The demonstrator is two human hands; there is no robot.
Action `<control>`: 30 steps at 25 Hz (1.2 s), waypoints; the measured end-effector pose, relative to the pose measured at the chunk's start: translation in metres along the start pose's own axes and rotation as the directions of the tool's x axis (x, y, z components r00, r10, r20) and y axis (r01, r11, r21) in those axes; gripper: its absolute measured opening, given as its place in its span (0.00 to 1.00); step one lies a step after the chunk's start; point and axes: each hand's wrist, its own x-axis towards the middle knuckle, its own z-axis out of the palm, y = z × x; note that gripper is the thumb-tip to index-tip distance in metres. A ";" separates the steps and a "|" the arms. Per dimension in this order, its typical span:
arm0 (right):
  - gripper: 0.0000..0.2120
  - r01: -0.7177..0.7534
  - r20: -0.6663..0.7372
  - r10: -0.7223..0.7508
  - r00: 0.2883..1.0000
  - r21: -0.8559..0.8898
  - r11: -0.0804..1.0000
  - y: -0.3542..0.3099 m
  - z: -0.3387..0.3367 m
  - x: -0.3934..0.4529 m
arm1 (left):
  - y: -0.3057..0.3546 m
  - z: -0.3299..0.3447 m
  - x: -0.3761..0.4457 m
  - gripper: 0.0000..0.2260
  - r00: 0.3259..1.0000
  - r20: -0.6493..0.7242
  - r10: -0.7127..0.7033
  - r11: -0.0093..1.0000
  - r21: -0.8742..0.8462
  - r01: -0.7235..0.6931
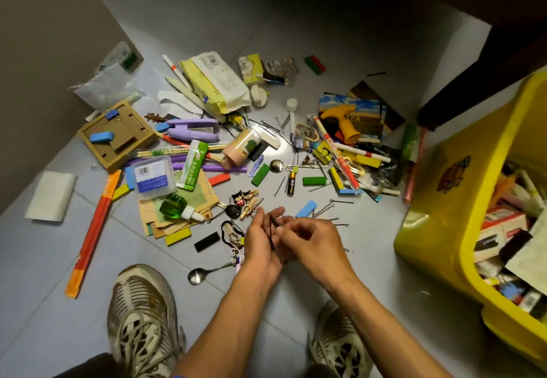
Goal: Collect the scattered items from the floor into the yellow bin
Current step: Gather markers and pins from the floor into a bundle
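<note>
Holding thin black hairpins (273,229) above the grey tiled floor (370,259), your left hand (262,244) curls its grip around the bundle while your right hand (310,240) pinches at the same pins, fingers bent together. More wire hairpins lie loose on the tiles just beyond your hands. Scattered further out are flat painted wooden blocks, a shiny metal spoon (207,272), a faceted green glass bottle (173,206), a purple plastic stapler (191,132) and a cardboard tray (117,135). The glossy yellow plastic bin (438,229) sits to your right, holding boxes, papers and small packets.
</note>
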 end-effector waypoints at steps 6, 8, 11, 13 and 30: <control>0.35 0.080 0.108 0.024 0.994 -0.848 0.525 0.057 -0.073 0.022 | -0.004 0.003 -0.002 0.18 0.996 -0.090 0.027 0.996 0.082 -0.019; 0.27 0.165 0.134 -0.097 0.986 -0.849 0.502 0.070 -0.068 0.026 | -0.004 0.002 -0.003 0.16 0.992 -0.124 0.015 0.996 0.085 -0.004; 0.11 0.211 0.102 -0.242 0.965 -0.850 0.483 0.075 -0.054 0.026 | -0.006 0.003 -0.006 0.12 0.991 -0.132 0.005 0.997 0.082 0.006; 0.10 0.182 0.065 -0.242 0.968 -0.847 0.500 0.080 -0.050 0.026 | -0.006 0.001 -0.008 0.10 0.991 -0.133 0.010 0.995 0.103 0.004; 0.07 0.011 -0.107 -0.044 0.993 -0.288 0.957 0.025 -0.002 -0.003 | -0.011 -0.010 0.001 0.16 0.996 -0.083 -0.016 1.000 0.012 0.017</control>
